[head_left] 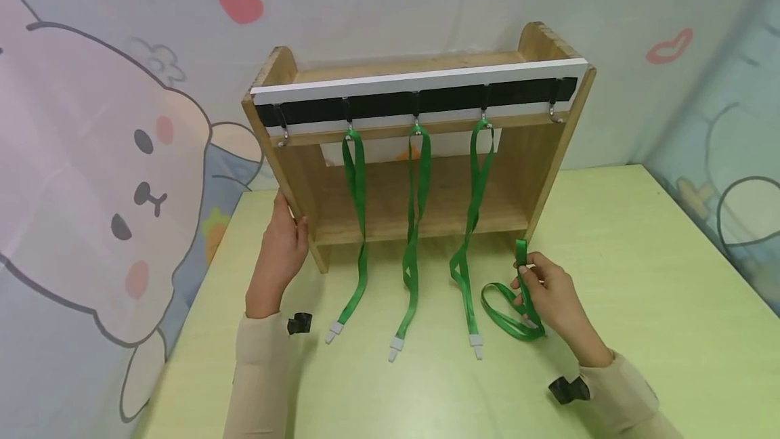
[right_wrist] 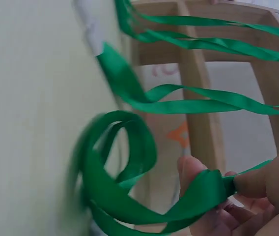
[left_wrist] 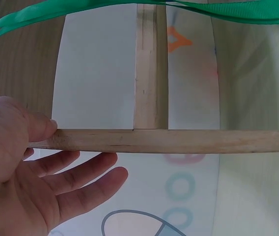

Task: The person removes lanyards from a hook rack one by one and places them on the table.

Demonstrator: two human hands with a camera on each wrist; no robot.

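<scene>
My left hand [head_left: 282, 249] holds the left side panel of a wooden shelf [head_left: 420, 232], thumb on one face and fingers on the other; the left wrist view shows the panel edge [left_wrist: 169, 141] between them. My right hand [head_left: 557, 293] pinches a green lanyard [head_left: 508, 327] between thumb and fingers, near the shelf's lower right corner. A short end of the strap sticks up above the fingers, and the rest hangs in a loop. Three more green lanyards [head_left: 360, 202] hang from hooks on the shelf front, their pale clips pointing toward me.
A white board with a black strip [head_left: 380, 106] runs across the shelf's top front and carries several metal hooks. The far-left hook [head_left: 283, 135] and far-right hook [head_left: 554, 114] bear no lanyard. A light green table [head_left: 658, 276] lies beneath, before a cartoon-printed backdrop [head_left: 378, 5].
</scene>
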